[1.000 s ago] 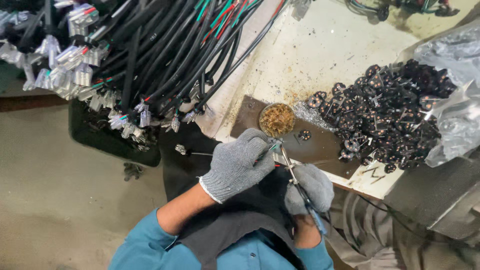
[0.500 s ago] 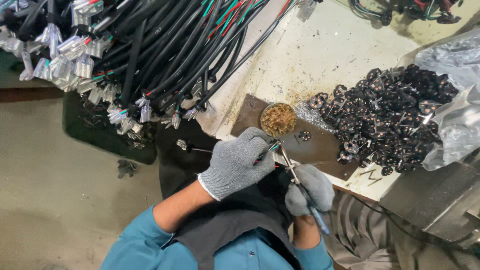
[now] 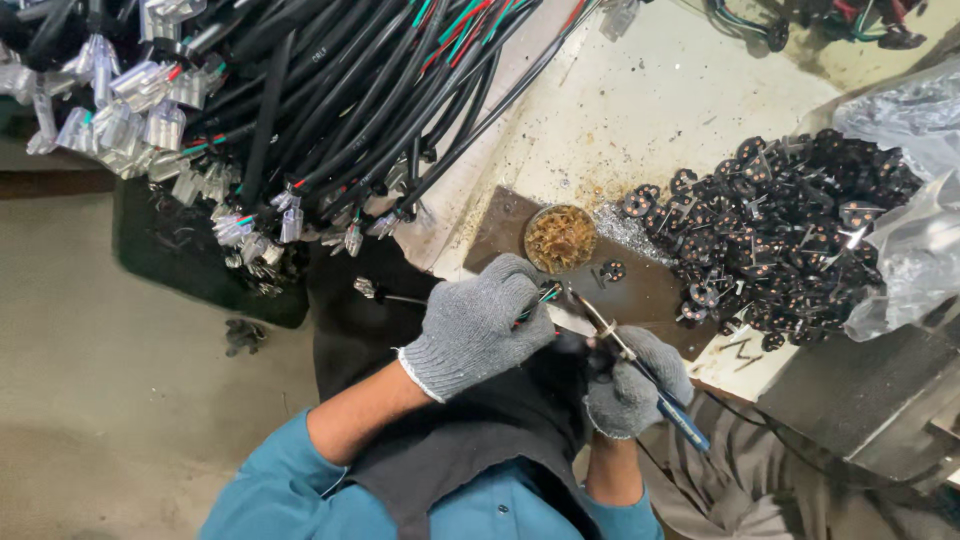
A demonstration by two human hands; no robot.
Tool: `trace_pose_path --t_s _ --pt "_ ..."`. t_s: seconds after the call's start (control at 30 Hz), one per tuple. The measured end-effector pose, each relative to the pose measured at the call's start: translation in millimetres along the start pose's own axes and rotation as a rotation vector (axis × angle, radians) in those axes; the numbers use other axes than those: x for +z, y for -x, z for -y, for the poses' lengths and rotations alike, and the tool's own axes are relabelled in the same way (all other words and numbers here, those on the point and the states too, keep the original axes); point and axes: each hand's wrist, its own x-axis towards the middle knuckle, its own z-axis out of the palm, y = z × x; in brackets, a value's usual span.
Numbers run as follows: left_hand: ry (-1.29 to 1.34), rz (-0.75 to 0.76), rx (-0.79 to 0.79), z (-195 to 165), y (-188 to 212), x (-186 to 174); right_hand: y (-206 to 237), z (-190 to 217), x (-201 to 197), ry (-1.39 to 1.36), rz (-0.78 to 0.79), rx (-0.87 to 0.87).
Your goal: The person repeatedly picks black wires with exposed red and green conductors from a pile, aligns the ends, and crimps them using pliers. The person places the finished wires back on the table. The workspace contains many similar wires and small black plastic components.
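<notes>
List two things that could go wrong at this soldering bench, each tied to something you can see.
The soldering iron in the right hand works close to the left hand, whose knit glove may scorch. The cable bundle hangs just beside the work spot, so a slip could melt its insulation.

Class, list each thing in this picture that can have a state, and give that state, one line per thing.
Left hand: gloved, closed on thin coloured wires.
Right hand: gloved, gripping the soldering iron.
Soldering iron: tilted, tip toward the wire ends.
Round tin: open, holding brown tangled material.
Plastic bag: open, black round parts spilled out in a heap.
Cable bundle: hanging over the bench, connectors loose.
</notes>
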Motion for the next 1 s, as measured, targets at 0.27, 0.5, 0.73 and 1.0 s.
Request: trace_pose_path --t_s 0.27,0.5,0.73,1.0 --pt "0.016 0.012 0.033 2.6 0.9 -3.6 1.9 -5.4 -0.2 0.037 0.059 -0.066" --pt "0.007 -0.014 0.014 2.0 0.7 -1.9 -0.4 0.3 8.9 0.127 0.08 -0.188" --pt "0.001 0.045 -0.004 3.6 2.7 -1.1 -6.7 11.7 11.6 0.432 0.179 -0.357" --pt "-0.017 0.026 0.016 2.5 -1.4 -1.7 -13.8 23.7 15.4 0.258 0.149 -0.22"
